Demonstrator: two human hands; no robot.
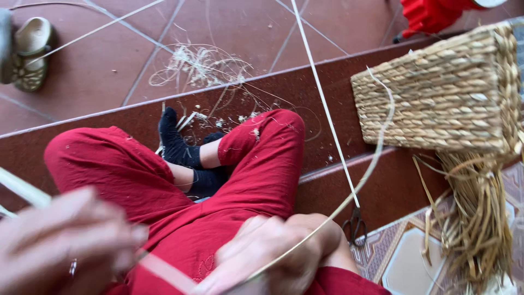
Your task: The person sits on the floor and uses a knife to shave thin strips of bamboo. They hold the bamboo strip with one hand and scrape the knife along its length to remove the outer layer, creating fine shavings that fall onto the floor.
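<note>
- Head view looks straight down at someone sitting cross-legged in red trousers (164,180) and dark socks (177,147) on a dark red step (327,82).
- Right hand (278,251) is low in the middle, curled over with the fingers folded in, closed around a thin pale strip (349,194). That strip comes out of the fist and arcs up and right toward the basket.
- Left hand (65,240) is bottom left and pretty blurry. Fingers look loosely bent rather than spread, and there's a ring (72,267) on one. A flat pale strip (22,188) runs out past it to the left edge; it seems to be pinched there, but honestly can't tell how tight because of the blur.
- A second, straighter strip (319,93) runs from the top of the frame down toward the scissors.
- Small dark scissors (355,224) lie on the step just right of the right hand, not touching it.
- Woven basket (442,93) sits on its side at the right, well apart from both hands, with a bundle of loose straw-coloured fibre (475,218) hanging down from it.
- Thin shavings (202,65) are scattered on the tiled floor (98,71) beyond the feet.
- A sandal (30,52) sits top left on the floor, and something red (431,13) is top right.
</note>
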